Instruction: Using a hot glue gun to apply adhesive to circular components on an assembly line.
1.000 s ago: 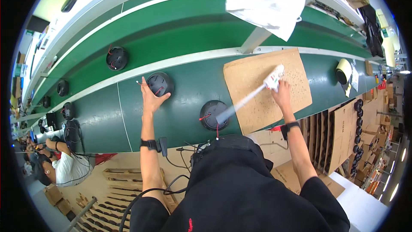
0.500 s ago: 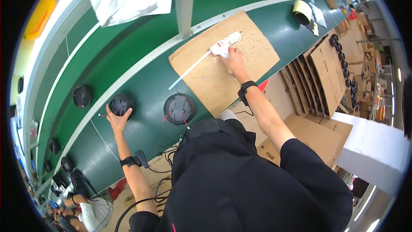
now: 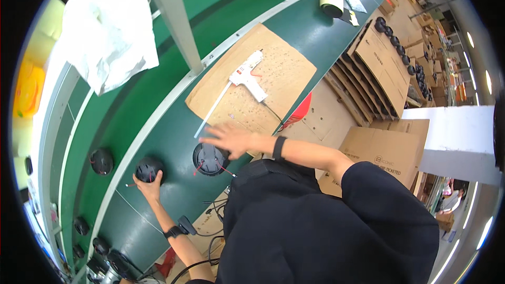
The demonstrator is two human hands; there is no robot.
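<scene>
My left hand (image 3: 149, 185) is closed on a black round housing (image 3: 149, 166) with a thin wire, its thumb and fingers around the near rim. A second black round housing (image 3: 211, 164) with two red wires lies on the green bench, its flat ribbed side up. Over that housing's far right edge hovers my right hand (image 3: 232, 140), fingers spread and slightly blurred, with nothing in it. Whether it touches the housing I cannot tell. A white glue gun (image 3: 247, 77) rests on a cardboard sheet (image 3: 286, 68), a long pale glue stick (image 3: 213, 110) jutting from its back.
Another black housing (image 3: 101, 161) sits on the green conveyor at left, past the metal rail. A tape roll (image 3: 331, 3) stands at the bench's far end. White plastic sheeting (image 3: 108, 31) hangs beside an upright post (image 3: 173, 18). Stacked cardboard (image 3: 381, 68) and a red stool (image 3: 299, 113) are right of the bench.
My right hand has let go of the glue gun, leaving it on the cardboard, and has come back toward the middle housing. My left hand still holds its housing. The whole view has shifted.
</scene>
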